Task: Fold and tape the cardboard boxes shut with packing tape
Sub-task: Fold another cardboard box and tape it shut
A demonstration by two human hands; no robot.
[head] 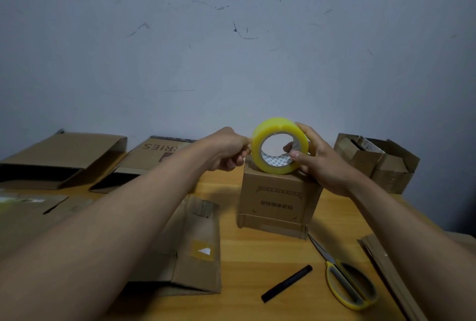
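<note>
— What lies nearest you?

— Low right of the frame, the scissors [347, 284] and a black marker [286, 283] on the table [262, 264]; low centre, a flattened box [198, 248].

— And mid-frame?

— The small box [279, 202] stands closed. Just above it my right hand [318, 159] grips the tape roll [279, 145], thumb inside the core. My left hand [229, 150] pinches at the roll's left rim, hunting the tape end, I think.

— Next?

— Peel a length free and lay it along the box's top seam. More boxes wait at the far edge.
</note>
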